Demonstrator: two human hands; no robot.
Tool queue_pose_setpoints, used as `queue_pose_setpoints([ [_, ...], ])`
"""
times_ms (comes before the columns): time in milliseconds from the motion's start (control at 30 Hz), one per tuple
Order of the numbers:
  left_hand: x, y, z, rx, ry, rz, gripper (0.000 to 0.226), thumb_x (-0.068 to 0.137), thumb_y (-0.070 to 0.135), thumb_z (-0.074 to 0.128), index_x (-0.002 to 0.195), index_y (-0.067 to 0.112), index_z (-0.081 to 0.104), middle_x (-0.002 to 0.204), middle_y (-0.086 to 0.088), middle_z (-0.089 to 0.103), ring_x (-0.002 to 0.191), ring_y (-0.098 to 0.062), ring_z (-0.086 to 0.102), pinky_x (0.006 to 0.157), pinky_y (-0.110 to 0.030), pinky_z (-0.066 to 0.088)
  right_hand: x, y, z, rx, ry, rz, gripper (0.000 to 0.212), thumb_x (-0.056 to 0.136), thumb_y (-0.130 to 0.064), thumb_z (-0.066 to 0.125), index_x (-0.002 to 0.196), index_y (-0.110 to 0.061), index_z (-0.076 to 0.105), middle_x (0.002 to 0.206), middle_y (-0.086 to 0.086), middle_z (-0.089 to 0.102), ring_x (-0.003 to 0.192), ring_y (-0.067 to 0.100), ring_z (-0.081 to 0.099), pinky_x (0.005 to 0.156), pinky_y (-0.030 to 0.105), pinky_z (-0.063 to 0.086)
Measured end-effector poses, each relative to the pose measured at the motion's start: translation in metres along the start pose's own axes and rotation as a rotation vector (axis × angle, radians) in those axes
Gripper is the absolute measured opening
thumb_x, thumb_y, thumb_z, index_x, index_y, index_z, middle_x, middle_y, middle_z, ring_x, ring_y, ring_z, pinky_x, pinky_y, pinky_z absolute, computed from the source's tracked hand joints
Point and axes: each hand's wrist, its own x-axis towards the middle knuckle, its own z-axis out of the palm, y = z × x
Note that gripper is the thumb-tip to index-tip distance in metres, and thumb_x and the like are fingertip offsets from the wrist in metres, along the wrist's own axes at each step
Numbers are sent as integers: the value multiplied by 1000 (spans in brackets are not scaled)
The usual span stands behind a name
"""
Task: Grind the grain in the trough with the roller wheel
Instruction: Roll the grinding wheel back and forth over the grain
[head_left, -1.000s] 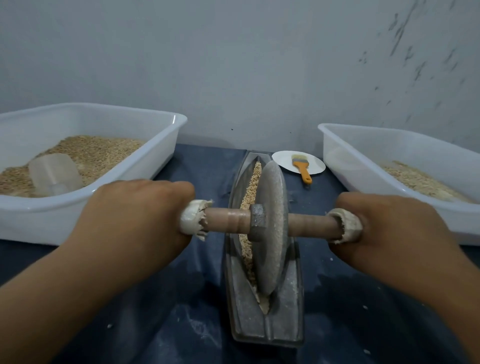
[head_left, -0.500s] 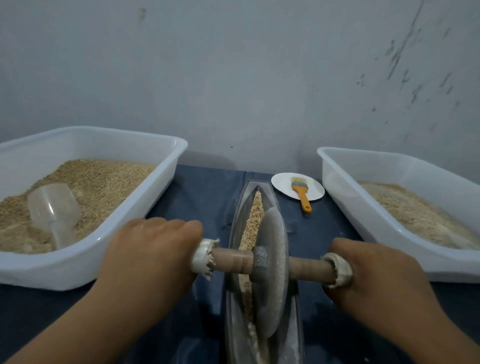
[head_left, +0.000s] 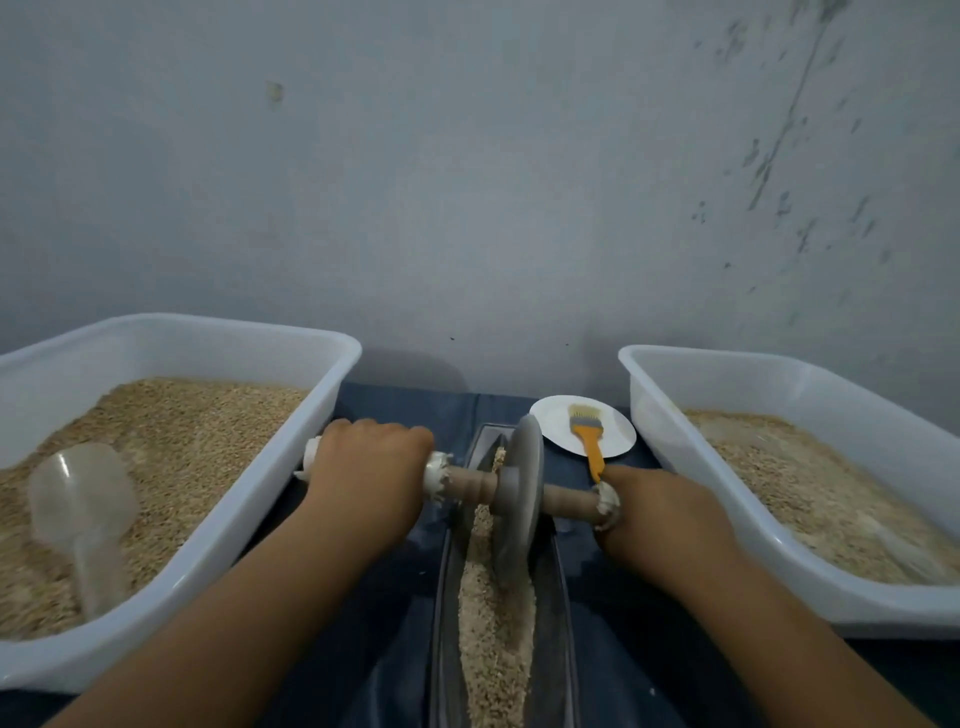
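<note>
Stone roller wheel (head_left: 521, 493) in both hands

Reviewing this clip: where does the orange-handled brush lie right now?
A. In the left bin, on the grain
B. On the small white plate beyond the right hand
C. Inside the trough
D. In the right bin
B: the brush lies with its bristles on the white plate, between the trough and the right bin, its handle reaching toward the right hand.

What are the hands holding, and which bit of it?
Both hold the roller wheel by its wooden axle: the left hand has its grip on the left end, the right hand on the right end.
</note>
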Motion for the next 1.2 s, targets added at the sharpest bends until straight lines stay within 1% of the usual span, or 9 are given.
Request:
queue_pose_setpoints([
  [167, 18, 2, 9, -44, -45, -83, 21, 79, 29, 61, 77, 32, 40, 72, 8, 48, 68, -16, 46, 68, -32, 36, 31, -12, -14, -96, 165, -76, 14, 76, -31, 53, 89, -32, 54, 62, -9, 44, 58, 18, 45, 51, 26, 30],
  [233, 17, 3, 14, -51, -25, -83, 23, 78, 31, 62, 77, 32, 39, 73, 8, 49, 68, -16, 45, 67, -32, 35, 33, -16, -17, -103, 121, -109, 8, 75, -29, 53, 81, -32, 49, 62, -9, 43, 58, 17, 45, 51, 25, 29],
  [333, 8, 4, 15, -66, -43, -59, 23, 77, 35, 63, 77, 32, 39, 76, 8, 55, 68, -14, 45, 67, -31, 36, 22, -24, -22, -89, 2, -160, 19, 74, -33, 58, 68, -30, 40, 63, -8, 47, 59, 14, 46, 52, 26, 33],
  [433, -16, 5, 10, -69, -55, -24, 18, 78, 34, 59, 78, 31, 41, 72, 9, 49, 67, -13, 46, 64, -29, 33, 0, -31, -26, -63, -28, -179, 20, 73, -36, 59, 68, -31, 40, 65, -9, 51, 65, 14, 53, 58, 28, 40],
  [533, -46, 6, -1, -112, -32, 8, 20, 78, 34, 58, 77, 31, 38, 68, 9, 44, 65, -12, 46, 62, -28, 33, -31, -36, -30, -71, -7, -179, 20, 76, -39, 57, 70, -31, 39, 68, -9, 51, 68, 13, 54, 58, 28, 36],
  [667, -80, 11, -28, -147, 69, 152, 37, 43, 19, 79, 60, 25, 47, 49, 5, 46, 42, -18, 44, 45, -29, 32, -76, -35, -32, 19, -93, -118, 18, 78, -43, 54, 75, -34, 39, 75, -11, 54, 73, 8, 53, 63, 27, 39],
  [800, -92, 19, -43, -90, 111, 207, 43, 26, 13, 80, 51, 22, 46, 42, 1, 41, 35, -21, 40, 42, -30, 26, -105, -36, -39, 136, -200, -38, 16, 77, -46, 47, 85, -36, 39, 81, -13, 50, 80, 8, 51, 72, 29, 40],
  [900, -93, 17, -43, -61, 112, 222, 42, 26, 13, 80, 51, 22, 46, 42, 1, 41, 35, -21, 41, 40, -31, 29, -112, -40, -44, 144, -232, -26, 13, 78, -44, 44, 83, -35, 37, 79, -12, 46, 79, 8, 46, 69, 29, 36],
  [1200, -75, 12, -21, -135, 88, 188, 38, 40, 20, 80, 56, 26, 46, 46, 8, 44, 40, -15, 42, 46, -28, 34, -89, -35, -29, 45, -84, -87, 17, 79, -43, 50, 77, -34, 36, 73, -10, 47, 70, 11, 47, 60, 30, 34],
])
